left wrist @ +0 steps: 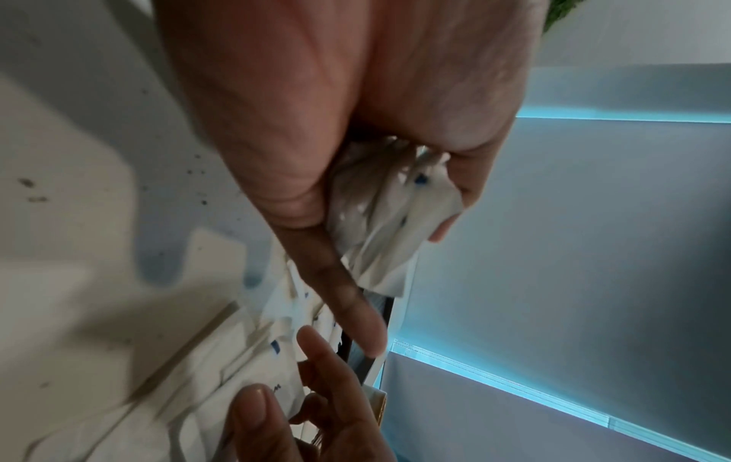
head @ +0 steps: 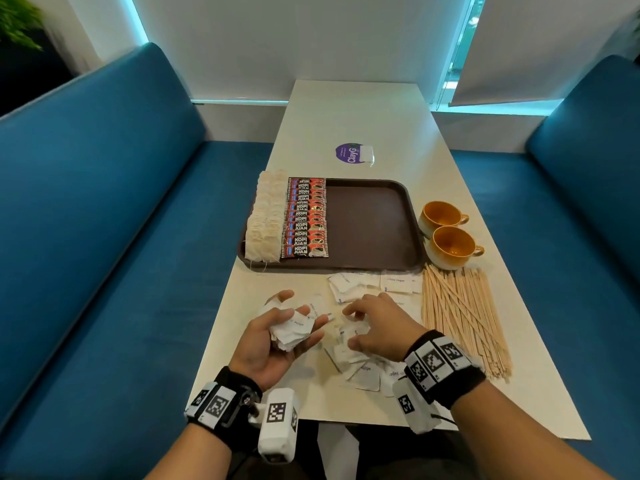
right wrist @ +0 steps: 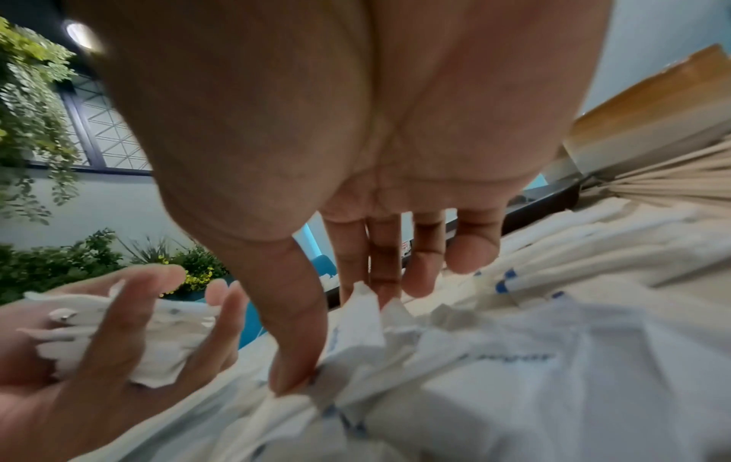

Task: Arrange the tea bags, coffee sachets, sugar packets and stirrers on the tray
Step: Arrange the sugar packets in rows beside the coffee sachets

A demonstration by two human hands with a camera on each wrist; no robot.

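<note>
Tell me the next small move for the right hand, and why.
Probably lift the sugar packet that the right hand is pinching and add it to the bunch the left hand holds. More packets still lie loose on the table, and the tray has bare space.

A long, cream-white rectangular table (head: 363, 109) carries everything. Beyond both hands a dark brown plastic tray (head: 367, 223) lies flat on it. Past the tray's far edge a round purple sticker (head: 347, 153) sits on the tabletop with a small white tea bag (head: 366, 153) overlapping it. Forward and to the right of the right hand, two orange-glazed ceramic cups (head: 446, 233) stand touching, just beside the tray. A loose spread of pale wooden stirrers (head: 464, 317) lies right of the right hand. White paper sugar packets (head: 360, 285) are scattered under and around that hand, reaching to the tray's near edge.
</note>
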